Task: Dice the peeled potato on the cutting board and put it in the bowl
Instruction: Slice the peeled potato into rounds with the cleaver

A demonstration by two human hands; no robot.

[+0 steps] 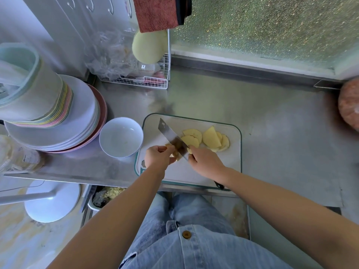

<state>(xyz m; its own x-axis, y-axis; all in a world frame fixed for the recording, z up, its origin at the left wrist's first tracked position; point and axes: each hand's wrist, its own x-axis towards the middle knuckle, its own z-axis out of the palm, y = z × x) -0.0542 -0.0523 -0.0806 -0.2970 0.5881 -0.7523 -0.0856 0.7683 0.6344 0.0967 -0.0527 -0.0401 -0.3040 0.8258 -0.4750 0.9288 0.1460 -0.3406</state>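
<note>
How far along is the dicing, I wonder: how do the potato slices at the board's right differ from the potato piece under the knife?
The potato slices lie loose, untouched and overlapping. The potato piece is held by the left hand, and the knife, gripped by the right hand, lies across it. The slices show broad flat faces, whereas the piece is mostly hidden. Both are pale yellow and on the cutting board, not in the bowl.
</note>
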